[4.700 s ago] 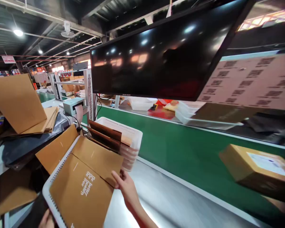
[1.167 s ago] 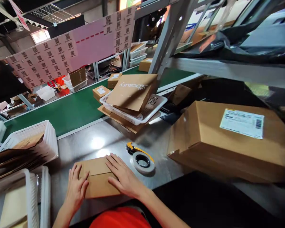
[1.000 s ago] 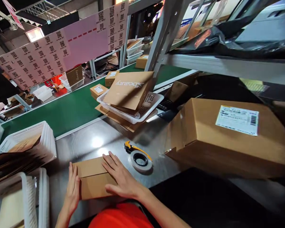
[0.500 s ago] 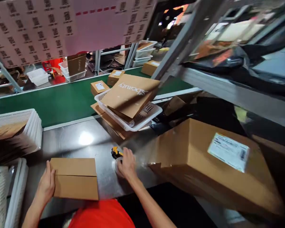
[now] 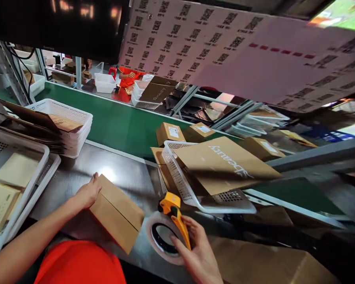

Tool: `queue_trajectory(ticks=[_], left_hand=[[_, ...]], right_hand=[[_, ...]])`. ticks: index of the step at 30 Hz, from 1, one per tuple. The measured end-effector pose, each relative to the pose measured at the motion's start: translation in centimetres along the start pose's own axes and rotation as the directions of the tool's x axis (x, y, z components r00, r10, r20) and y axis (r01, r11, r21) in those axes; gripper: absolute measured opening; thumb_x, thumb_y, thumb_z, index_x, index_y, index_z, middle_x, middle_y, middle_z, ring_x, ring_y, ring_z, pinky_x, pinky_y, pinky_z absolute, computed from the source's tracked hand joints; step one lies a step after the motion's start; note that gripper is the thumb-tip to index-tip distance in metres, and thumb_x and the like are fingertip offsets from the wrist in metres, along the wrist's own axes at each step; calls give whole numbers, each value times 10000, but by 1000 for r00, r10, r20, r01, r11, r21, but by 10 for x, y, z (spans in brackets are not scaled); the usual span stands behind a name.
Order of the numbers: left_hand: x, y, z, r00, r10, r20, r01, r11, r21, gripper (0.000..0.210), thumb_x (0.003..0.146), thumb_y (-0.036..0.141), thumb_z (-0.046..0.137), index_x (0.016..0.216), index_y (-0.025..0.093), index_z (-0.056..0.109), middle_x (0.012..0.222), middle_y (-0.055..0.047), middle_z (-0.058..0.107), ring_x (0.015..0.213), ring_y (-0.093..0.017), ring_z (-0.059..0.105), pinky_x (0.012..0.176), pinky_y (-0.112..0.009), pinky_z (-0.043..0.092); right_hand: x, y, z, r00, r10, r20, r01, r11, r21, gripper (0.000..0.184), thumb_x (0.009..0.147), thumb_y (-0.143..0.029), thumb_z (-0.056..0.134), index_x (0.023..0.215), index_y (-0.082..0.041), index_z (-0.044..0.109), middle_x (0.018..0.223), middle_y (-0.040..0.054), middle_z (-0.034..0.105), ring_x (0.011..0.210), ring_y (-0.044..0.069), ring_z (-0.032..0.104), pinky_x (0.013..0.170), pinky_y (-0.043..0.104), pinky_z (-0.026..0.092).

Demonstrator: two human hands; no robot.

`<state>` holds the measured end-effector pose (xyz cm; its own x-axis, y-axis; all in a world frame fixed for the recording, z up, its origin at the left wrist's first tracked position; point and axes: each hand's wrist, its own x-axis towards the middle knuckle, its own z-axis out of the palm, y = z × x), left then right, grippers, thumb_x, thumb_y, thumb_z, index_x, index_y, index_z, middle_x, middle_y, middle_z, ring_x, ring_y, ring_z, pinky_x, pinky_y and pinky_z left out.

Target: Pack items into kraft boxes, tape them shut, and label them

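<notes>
On the metal surface [image 5: 131, 173] directly before you, a brown carton [image 5: 116, 215] lay turned at an angle, its top flaps folded down and meeting at a straight seam. Your left hand [image 5: 90, 193] was at the carton's far left end, fingers against it; the thumb side was hidden, so whether it gripped or merely steadied the carton could not be determined. Your right hand [image 5: 199, 248] was closed around the yellow tape dispenser [image 5: 182, 230], which carried a wide roll of clear tape [image 5: 150, 236] on a black core. The roll was just right of the carton; its contact with the surface could not be confirmed.

Beyond the dispenser, a white basket [image 5: 180, 183] bore a flat cardboard piece [image 5: 225, 163] marked "beauty". A larger brown box [image 5: 263, 260] occupied the area at your lower right. To your left were stacked baskets [image 5: 83, 134] with cardboard sheets [image 5: 37, 118], and a nearer basket [image 5: 44, 157] holding cream-coloured items [image 5: 17, 169]. Past the surface ran a green conveyor belt [image 5: 115, 118] carrying labelled boxes [image 5: 170, 134]. Across it, you had a co-worker [image 5: 126, 81] in orange-red in view. Above were a panel of printed codes [image 5: 192, 59] and a dark screen [image 5: 56, 31].
</notes>
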<state>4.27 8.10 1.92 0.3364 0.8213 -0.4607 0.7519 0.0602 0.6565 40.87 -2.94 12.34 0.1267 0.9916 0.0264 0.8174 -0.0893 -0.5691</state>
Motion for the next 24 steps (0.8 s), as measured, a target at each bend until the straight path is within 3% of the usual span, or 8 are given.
queue_trajectory(ticks=[2,5,8,12,16,19,22,24], left_hand=[[-4,3,-3,1000,-24,-14,24,1000,8,740,1078,356,220,1709,21,28,1722,-206,166,1489,-406,418,1154,-532,414],[-8,3,-5,998,-11,-55,11,1000,11,694,1087,315,220,1724,89,62,1659,-225,320,1368,-420,533,1060,-569,466],[-6,-4,3,997,26,-75,-27,1000,-14,677,1091,294,224,1727,112,81,1587,-235,417,1296,-433,579,1004,-576,488],[-4,-18,21,961,84,-265,-109,991,-80,669,1057,281,336,1691,78,271,1621,-227,380,1396,-406,506,1113,-548,440],[-16,-6,34,822,61,-566,-325,866,-379,502,1006,295,384,1372,79,652,1450,-199,548,1373,-299,516,1184,-453,388],[-31,18,31,990,-69,-122,-88,367,-926,523,981,557,474,1099,83,661,1092,-173,684,965,-228,676,824,-335,538],[-39,36,21,965,100,241,247,-55,-968,861,699,819,704,1152,88,671,1090,-153,710,889,-211,674,697,-284,524],[-38,39,16,950,83,301,310,-120,-943,862,604,757,810,1143,94,695,1045,-124,719,811,-180,658,663,-265,515]], right_hand=[[2,-47,0,968,-249,-10,249,968,16,583,1037,-362,575,1588,-282,400,1442,106,524,1270,289,579,1065,380,499],[7,-88,29,794,-597,114,607,788,-105,648,1037,-170,493,1647,-354,375,1464,116,480,1254,292,576,1002,384,533],[14,-93,59,678,-693,246,735,639,-224,736,946,-81,473,1630,-346,414,1419,156,489,1145,319,608,869,414,569],[24,-85,65,671,-669,318,730,672,-125,736,944,-96,477,1632,-353,416,1468,137,453,1259,297,564,974,404,545],[28,-79,64,681,-649,339,711,697,-94,679,988,-130,484,1625,-355,429,1477,136,453,1295,297,551,1013,406,539],[26,-72,68,678,-660,323,719,687,-104,652,985,-148,506,1606,-342,466,1488,148,450,1295,329,553,1006,442,552],[27,-74,66,682,-641,352,707,700,-96,635,1017,-166,526,1620,-347,443,1495,142,441,1304,314,549,1021,416,545],[33,-83,60,664,-605,438,697,714,-70,630,1047,-213,529,1648,-344,393,1523,133,412,1331,295,535,1043,372,527]])
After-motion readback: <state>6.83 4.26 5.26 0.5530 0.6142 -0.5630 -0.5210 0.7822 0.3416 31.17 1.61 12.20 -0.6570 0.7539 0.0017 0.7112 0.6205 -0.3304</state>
